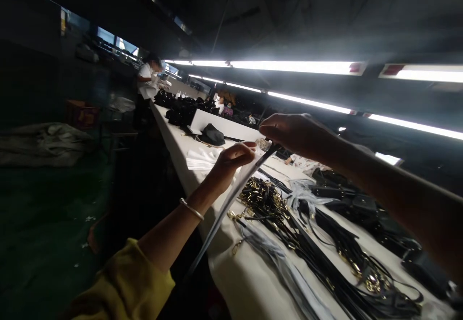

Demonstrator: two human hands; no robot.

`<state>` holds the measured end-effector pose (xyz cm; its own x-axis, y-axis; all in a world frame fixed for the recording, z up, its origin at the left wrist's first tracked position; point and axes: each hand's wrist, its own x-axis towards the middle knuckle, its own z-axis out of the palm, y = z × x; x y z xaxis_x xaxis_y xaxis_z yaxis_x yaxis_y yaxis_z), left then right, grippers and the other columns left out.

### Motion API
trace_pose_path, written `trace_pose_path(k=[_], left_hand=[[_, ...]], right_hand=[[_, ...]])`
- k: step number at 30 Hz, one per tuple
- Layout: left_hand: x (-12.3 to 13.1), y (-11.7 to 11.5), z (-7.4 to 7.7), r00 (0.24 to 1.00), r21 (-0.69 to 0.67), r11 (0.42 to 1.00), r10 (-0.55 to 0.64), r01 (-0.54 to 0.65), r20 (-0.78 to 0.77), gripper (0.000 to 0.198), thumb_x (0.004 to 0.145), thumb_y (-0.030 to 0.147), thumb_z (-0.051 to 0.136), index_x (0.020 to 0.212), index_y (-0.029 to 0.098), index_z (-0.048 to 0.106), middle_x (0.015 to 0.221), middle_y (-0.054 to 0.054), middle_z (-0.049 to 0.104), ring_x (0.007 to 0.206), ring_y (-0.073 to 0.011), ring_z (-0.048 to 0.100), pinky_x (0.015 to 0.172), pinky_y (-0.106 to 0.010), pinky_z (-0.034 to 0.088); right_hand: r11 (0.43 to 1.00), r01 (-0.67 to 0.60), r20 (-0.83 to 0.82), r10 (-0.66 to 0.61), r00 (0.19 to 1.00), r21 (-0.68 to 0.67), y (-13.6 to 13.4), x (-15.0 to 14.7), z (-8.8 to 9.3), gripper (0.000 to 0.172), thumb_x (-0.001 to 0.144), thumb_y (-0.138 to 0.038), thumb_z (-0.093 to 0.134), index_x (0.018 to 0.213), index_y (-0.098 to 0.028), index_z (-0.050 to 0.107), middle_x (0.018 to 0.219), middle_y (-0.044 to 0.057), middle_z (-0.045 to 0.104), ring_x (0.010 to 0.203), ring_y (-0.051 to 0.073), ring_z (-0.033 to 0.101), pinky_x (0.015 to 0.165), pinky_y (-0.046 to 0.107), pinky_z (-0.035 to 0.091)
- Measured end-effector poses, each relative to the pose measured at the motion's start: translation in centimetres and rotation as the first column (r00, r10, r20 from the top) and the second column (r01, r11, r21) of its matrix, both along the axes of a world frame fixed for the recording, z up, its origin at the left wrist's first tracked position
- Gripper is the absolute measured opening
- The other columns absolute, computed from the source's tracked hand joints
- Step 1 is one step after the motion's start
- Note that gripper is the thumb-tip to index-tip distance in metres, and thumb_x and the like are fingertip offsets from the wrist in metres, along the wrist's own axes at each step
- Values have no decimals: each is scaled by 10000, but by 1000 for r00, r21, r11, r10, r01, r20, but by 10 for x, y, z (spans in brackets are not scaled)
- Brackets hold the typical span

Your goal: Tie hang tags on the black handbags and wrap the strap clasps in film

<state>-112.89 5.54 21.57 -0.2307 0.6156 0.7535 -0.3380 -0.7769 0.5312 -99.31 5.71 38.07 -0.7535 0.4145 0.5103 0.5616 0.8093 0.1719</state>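
Note:
My right hand (284, 129) is raised at the centre right, fingers closed on the upper end of a dark strap (268, 153). A long, translucent plastic sleeve (231, 198) hangs from there, slanting down to the lower left past the table edge. Beside its upper end is my left hand (235, 158), thumb and fingers pinched together at the plastic. The fingertips' exact contact is hard to make out. Under the hands lies a heap of black straps with gold-coloured metal clasps (265, 197). A bundle of plastic-wrapped straps (278, 257) lies nearer to me.
The long pale table (231, 272) runs away from me. It bears white sheets (200, 160), a black pouch-like item (212, 135), more straps (340, 238) and black bags (361, 204). A person (146, 79) stands at its far left; others are farther back. A box (82, 114) sits left.

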Motion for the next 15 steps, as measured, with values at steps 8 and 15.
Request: trace_pose_path(k=[8,15], left_hand=[[60,6,24,962,17,963,-268,269,-43,404,875,506,612,1122,190,658,985,-80,693,899,-210,649,789,-336,505],[101,-32,-198,370,-819,457,-869,347,-328,359,655,386,788,946,183,731,640,23,590,556,-118,503,540,-222,419]], right_hand=[[658,-421,-597,-54,800,-625,3,41,-61,686,729,-496,791,1284,-168,554,728,-20,616,476,70,478,404,192,326],[887,75,-794,-443,417,-456,17,247,-66,361,894,-302,663,1156,-57,621,562,-89,375,456,27,337,437,214,230]])
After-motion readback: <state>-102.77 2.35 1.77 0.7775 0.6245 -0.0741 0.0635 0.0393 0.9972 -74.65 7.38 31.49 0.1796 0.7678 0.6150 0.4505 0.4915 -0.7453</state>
